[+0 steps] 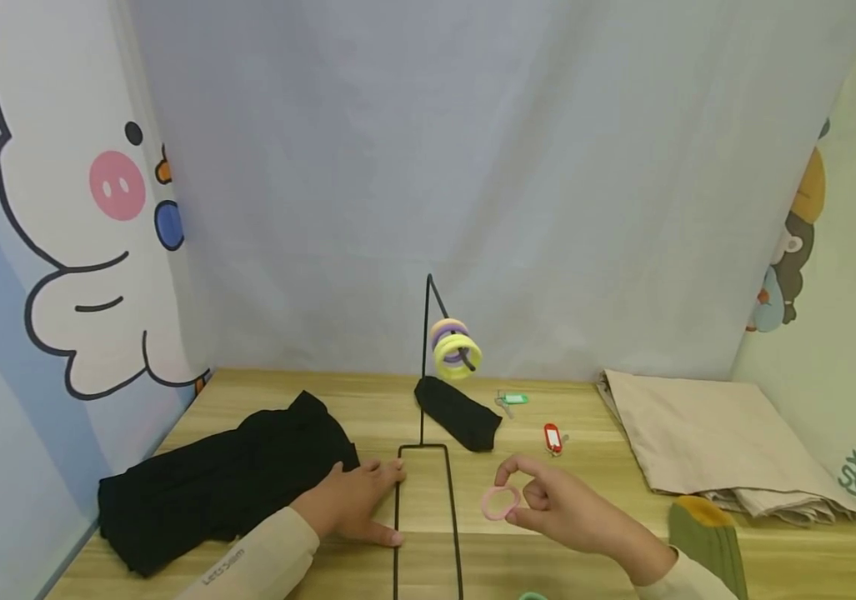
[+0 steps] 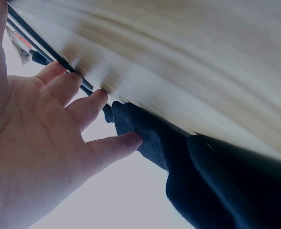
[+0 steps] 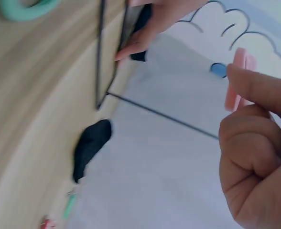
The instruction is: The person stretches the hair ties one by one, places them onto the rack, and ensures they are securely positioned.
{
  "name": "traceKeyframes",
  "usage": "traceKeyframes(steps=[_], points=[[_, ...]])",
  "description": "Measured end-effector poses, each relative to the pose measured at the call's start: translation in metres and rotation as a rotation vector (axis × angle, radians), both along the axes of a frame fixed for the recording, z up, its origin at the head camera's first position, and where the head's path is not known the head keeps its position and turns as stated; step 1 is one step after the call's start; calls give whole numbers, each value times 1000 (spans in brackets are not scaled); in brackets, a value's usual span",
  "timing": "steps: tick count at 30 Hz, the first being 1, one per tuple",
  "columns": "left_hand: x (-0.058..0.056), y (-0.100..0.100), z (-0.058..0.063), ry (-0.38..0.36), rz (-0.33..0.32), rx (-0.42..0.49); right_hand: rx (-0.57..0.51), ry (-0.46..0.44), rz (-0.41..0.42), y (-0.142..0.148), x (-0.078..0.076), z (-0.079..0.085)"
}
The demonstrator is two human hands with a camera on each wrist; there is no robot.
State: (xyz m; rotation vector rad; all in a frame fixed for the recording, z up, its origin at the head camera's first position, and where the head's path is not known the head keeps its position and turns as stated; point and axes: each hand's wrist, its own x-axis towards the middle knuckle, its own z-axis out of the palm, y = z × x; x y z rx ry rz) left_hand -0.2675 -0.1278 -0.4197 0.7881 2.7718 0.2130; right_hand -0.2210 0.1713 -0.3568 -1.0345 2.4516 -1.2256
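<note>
One pink ring [image 3: 240,58], one rack [image 1: 424,367], two tags [image 1: 515,399]
Our right hand [image 1: 561,505] pinches the ring; our left hand [image 1: 355,500], fingers spread, touches the rack.

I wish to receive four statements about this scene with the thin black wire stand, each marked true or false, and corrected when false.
1. The right hand pinches a round pink ring. True.
2. The left hand lies on the folded beige cloth. False: that hand touches the base of the wire stand.
3. A round yellow ring hangs on the stand. True.
4. The red-framed key tag lies farther from the person than the green-framed key tag. False: it lies nearer.
</note>
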Motion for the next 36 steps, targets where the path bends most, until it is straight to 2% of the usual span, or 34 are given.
traceKeyframes(steps=[8,12,19,23,29,33,36], points=[[-2,-1,0,-10,5,-2,-96,150,6,-15,15,38],[-2,-2,0,-16,9,3,-182,279,-25,-23,20,56],[-3,-1,-1,-30,20,18,-396,534,-74,-39,28,85],[-2,0,0,-25,20,17,-463,613,-86,-48,26,94],[-2,0,2,-40,19,19,-478,644,-158,-58,15,102],[-3,0,2,-42,15,18,-408,578,-229,-59,10,102],[-3,0,1,-32,12,18,-369,527,-247,-56,8,97]])
